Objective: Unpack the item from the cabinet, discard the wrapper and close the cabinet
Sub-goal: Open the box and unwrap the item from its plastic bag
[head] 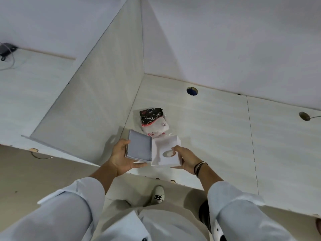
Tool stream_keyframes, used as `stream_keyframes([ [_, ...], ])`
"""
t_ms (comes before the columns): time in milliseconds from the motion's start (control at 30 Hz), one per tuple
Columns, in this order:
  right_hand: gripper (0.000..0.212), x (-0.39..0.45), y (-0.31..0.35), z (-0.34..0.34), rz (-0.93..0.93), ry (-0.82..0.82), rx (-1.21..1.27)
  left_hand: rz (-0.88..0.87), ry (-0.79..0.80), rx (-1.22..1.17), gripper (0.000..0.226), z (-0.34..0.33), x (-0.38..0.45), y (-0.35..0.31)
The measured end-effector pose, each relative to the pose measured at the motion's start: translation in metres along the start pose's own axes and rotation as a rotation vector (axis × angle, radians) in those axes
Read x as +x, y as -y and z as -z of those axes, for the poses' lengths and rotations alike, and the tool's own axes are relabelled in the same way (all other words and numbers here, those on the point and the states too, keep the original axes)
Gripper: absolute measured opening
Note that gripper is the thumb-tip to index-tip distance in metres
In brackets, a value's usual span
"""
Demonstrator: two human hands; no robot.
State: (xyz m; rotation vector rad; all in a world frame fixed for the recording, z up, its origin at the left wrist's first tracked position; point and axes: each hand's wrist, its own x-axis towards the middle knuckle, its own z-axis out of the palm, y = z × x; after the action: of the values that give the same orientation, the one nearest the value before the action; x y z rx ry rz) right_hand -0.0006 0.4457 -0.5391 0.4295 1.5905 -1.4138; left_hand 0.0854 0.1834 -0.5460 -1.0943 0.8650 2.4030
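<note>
Unpacking is under way: the left hand (121, 158) grips the open box lid (139, 147), the right hand (185, 158) grips the white box base (165, 154) above the desk (217, 129). A wrapped packet (153, 121) lies at twelve o'clock; next, probably lifting out the contents.

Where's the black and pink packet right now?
In the head view, the packet lies on the white surface near the corner panel, just beyond the open box.

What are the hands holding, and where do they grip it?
Left hand grips the box lid by its left edge; right hand holds the box base at its right side.
</note>
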Motion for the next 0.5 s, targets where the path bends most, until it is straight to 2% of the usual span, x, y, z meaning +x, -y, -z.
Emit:
stream_keyframes([
  [67, 0.012, 0.007, -0.001, 0.006, -0.023, -0.018, -0.074, -0.038, -0.149, 0.086, 0.04, 0.003, 0.01, 0.004],
  [100, 0.01, 0.007, 0.001, 0.008, -0.022, -0.06, -0.156, -0.063, -0.249, 0.204, 0.038, 0.005, 0.016, 0.005],
  [233, 0.041, 0.026, 0.018, 0.021, 0.117, -0.298, -0.675, -0.17, -0.629, 0.878, 0.014, 0.006, 0.029, 0.0],
  [267, 0.049, 0.032, 0.023, 0.022, 0.148, -0.341, -0.721, -0.207, -0.658, 1.048, 0.013, 0.004, 0.031, -0.002],
  [367, 0.058, 0.041, 0.039, 0.019, 0.242, -0.452, -0.738, -0.372, -0.668, 1.528, 0.038, -0.012, 0.04, -0.008],
  [500, 0.045, 0.039, 0.047, -0.006, 0.422, -0.511, -0.893, -0.697, -0.543, 1.885, 0.043, -0.047, 0.067, -0.012],
])
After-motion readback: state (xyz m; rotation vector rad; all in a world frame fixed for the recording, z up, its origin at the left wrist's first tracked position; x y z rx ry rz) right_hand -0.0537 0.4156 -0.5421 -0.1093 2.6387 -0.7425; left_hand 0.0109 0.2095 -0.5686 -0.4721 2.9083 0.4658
